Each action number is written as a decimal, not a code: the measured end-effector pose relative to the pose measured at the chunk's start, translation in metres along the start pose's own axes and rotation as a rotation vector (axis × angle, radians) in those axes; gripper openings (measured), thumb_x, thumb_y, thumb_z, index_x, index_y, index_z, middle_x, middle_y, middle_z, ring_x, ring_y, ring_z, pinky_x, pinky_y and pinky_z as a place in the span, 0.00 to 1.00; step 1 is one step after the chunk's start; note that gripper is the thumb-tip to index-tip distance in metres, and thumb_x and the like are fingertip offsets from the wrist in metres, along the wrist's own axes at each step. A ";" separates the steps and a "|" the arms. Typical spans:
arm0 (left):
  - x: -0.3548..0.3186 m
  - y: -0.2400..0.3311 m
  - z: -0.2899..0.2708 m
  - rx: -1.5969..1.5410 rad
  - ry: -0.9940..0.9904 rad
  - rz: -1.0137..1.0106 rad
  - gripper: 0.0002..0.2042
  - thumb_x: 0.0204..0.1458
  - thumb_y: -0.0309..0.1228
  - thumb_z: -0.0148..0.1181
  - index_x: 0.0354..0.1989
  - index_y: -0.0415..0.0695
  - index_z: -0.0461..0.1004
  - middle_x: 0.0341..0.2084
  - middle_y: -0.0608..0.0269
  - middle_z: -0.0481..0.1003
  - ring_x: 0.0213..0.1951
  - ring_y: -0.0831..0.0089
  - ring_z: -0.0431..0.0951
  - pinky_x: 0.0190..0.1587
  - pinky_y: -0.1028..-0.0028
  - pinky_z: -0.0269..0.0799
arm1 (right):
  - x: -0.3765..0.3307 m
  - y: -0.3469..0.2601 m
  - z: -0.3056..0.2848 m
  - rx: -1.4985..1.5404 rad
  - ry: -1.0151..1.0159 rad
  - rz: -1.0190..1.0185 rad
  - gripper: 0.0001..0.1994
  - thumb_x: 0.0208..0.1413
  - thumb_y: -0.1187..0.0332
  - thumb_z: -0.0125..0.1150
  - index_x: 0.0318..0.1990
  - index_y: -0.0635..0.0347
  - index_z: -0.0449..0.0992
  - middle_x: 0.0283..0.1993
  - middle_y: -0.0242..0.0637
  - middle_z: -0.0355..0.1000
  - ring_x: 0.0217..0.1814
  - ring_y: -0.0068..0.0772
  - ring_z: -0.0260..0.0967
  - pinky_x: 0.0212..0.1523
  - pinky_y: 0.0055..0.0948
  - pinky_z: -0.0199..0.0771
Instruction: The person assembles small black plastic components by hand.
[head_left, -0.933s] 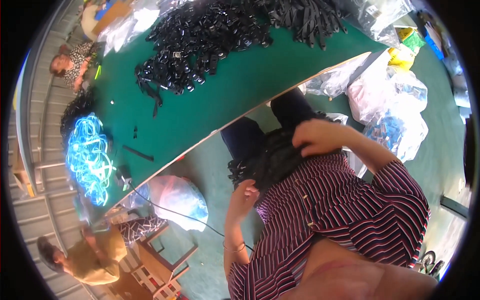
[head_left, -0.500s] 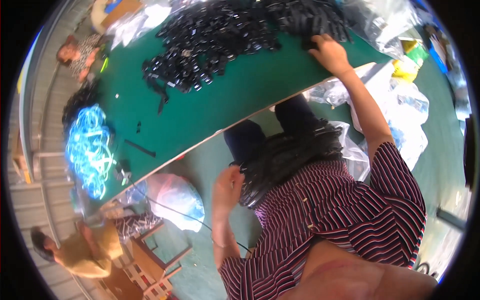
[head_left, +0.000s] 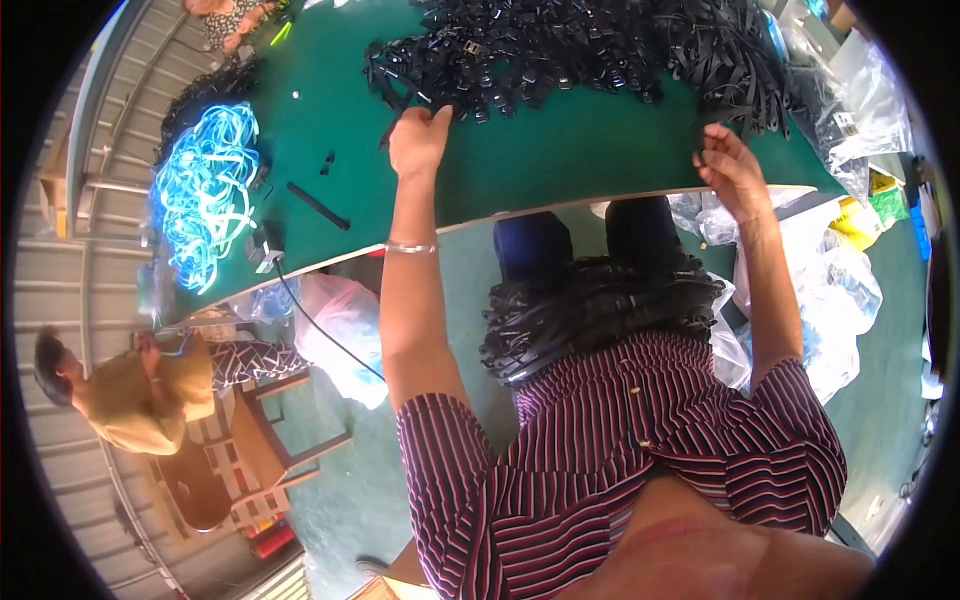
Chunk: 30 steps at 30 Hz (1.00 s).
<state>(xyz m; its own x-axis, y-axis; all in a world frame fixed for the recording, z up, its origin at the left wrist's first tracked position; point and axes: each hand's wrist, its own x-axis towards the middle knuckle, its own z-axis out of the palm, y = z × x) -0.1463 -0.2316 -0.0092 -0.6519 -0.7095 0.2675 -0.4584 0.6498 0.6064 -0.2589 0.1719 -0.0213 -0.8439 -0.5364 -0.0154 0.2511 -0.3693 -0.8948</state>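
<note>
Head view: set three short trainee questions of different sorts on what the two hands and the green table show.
1. True or false: the left hand touches the pile of black buckles.
2. Which colour is the table? A red, B green, C white.
3. What does the right hand pinch at the table's near edge?

Key: 1 true; 2 B; 3 a black strap end from the strap heap.

Green table point(head_left: 560, 165); black straps point(head_left: 560, 45); bright blue cords point(head_left: 205, 190); maroon-white striped shirt point(head_left: 640, 450).
</note>
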 end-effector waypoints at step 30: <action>-0.144 0.039 -0.015 -1.356 -0.396 -0.314 0.05 0.52 0.26 0.52 0.36 0.42 0.67 0.30 0.60 0.74 0.30 0.75 0.74 0.31 0.77 0.69 | -0.010 0.085 0.145 0.108 -0.361 0.255 0.17 0.52 0.72 0.53 0.51 0.64 0.65 0.38 0.33 0.69 0.35 0.24 0.66 0.35 0.19 0.67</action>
<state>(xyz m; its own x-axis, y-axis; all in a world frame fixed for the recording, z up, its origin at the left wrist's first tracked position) -0.0613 -0.1080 -0.0133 -0.8583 -0.5049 -0.0922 0.1569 -0.4292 0.8895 -0.1603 0.0360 -0.0320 -0.5345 -0.8433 -0.0556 0.4933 -0.2578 -0.8308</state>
